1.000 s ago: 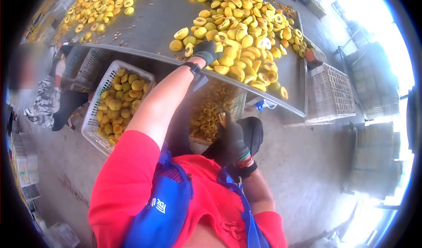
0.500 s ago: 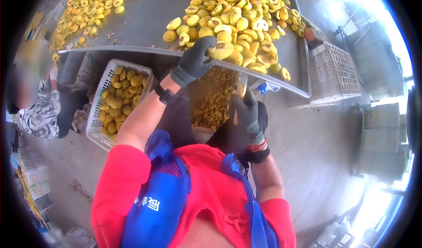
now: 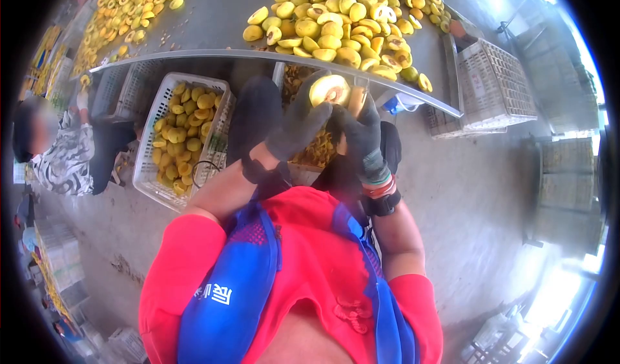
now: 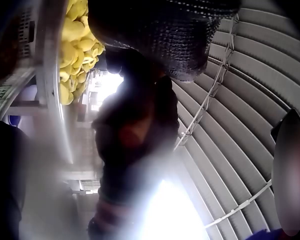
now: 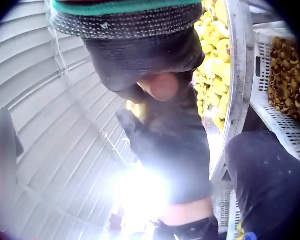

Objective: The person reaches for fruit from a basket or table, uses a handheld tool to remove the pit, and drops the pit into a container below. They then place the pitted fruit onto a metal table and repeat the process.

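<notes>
Gloved in dark grey, the left hand (image 3: 296, 124) holds a yellow fruit half (image 3: 330, 91) with its cut face and brown centre up. Close beside it, the right hand (image 3: 365, 135) grips a tool with a wooden handle (image 3: 357, 101); its working end cannot be made out. In the right wrist view, the round handle end (image 5: 162, 86) sticks out of the right hand (image 5: 140, 57), and the left hand (image 5: 170, 145) faces it with a bit of the fruit (image 5: 136, 109) showing. The left wrist view shows the left hand (image 4: 155, 37) large and the right hand (image 4: 130, 135) dark and blurred.
Fruit halves (image 3: 329, 28) are heaped on the metal table (image 3: 213, 25), whose raised edge runs just beyond the hands. A white crate (image 3: 145, 164) of fruit stands at left, a bin of scraps (image 5: 290, 75) below the table. Another person (image 3: 64, 157) sits at far left.
The left hand has taken a fruit half off the heap and brought it back over the table edge to the right hand. Gripping its tool, the right hand has risen to meet it.
</notes>
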Demonstrator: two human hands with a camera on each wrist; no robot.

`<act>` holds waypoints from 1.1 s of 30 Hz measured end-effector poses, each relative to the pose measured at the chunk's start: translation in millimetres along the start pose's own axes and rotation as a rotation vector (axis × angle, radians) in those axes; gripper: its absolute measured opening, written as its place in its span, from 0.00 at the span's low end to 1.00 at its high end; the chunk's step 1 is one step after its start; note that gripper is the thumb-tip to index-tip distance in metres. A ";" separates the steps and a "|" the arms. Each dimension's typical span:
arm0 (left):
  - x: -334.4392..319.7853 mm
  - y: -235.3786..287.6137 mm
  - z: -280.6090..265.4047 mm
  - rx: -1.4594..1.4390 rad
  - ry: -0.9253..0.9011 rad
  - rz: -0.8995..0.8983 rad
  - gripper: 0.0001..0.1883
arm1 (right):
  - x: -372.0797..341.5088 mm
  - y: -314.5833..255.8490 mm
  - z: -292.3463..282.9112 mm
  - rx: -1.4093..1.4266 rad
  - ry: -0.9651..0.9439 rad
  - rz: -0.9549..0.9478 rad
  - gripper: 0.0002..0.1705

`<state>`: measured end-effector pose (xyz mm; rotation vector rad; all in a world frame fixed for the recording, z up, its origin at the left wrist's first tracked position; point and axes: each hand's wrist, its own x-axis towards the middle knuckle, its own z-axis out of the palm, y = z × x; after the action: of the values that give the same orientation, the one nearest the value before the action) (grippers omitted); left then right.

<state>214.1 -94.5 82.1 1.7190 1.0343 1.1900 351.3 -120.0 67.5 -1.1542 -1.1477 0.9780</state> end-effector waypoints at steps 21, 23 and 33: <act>6.3 -13.5 -15.9 0.507 0.067 0.539 0.23 | -21.9 8.7 6.7 -0.489 -0.110 -0.188 0.09; 2.3 -29.0 -1.2 0.275 0.123 0.439 0.24 | -21.8 6.1 9.3 -0.492 -0.099 -0.189 0.08; 3.6 -36.3 10.3 0.049 0.190 0.403 0.23 | -19.3 9.5 13.0 -0.580 -0.106 -0.145 0.11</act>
<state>218.1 -79.8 47.4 1.9408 0.8528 1.6182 335.2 -135.2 55.5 -1.4571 -1.6409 0.6101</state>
